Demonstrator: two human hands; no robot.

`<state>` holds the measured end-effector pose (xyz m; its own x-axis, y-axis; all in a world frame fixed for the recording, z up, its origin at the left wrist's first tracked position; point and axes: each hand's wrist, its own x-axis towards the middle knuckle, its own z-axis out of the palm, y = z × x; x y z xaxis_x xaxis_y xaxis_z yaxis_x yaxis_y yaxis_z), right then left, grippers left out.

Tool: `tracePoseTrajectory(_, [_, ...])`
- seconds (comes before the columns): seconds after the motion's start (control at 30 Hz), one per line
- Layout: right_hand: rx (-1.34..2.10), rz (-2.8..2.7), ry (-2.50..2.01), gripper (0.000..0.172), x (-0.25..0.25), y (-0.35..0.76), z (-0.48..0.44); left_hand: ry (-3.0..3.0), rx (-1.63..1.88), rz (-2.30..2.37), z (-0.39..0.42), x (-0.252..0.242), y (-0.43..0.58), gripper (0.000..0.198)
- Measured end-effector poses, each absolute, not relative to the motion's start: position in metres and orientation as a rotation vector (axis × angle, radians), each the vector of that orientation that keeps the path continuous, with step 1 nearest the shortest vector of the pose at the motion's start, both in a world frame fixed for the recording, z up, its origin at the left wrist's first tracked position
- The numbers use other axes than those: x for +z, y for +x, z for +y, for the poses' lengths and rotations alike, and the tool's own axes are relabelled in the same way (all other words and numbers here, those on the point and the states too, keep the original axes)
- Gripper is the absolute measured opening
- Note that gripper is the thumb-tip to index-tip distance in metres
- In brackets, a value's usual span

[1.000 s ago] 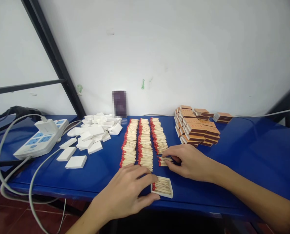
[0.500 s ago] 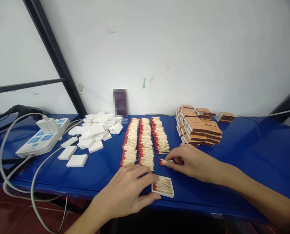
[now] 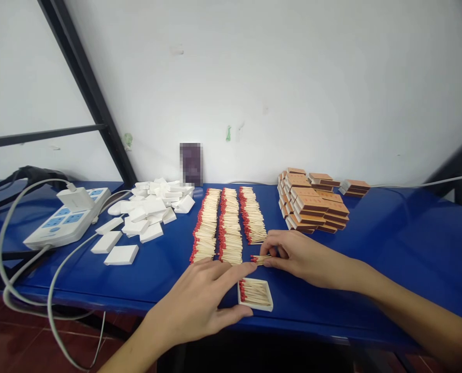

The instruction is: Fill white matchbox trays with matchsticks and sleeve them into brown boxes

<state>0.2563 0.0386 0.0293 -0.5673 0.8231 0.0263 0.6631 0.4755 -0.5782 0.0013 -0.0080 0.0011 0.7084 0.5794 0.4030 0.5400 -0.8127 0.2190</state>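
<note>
Pinching one bundle (image 3: 258,260) near three match rows (image 3: 230,228): right hand (image 3: 299,259).

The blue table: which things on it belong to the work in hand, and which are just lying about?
Seemingly part of it:
matches pinched by the right hand
white tray of matches beside the left hand
rows of matches
probably the white box pieces and brown matchboxes

Seemingly just there:
power strip
plugged-in adapter
blurred dark upright object

Matches (image 3: 253,220) are pale with red heads, the tray (image 3: 259,307) white, matchboxes (image 3: 311,203) orange-brown, the table (image 3: 402,243) blue.
</note>
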Motion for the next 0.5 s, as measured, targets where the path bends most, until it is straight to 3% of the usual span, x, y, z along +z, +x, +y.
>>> tracePoseTrajectory(0.5, [0.579,-2.485,-1.237,0.031,0.0215,0.2634,0.0379,2.799,0.666,0.909,-0.0062,0.0007,0.0014,0.041])
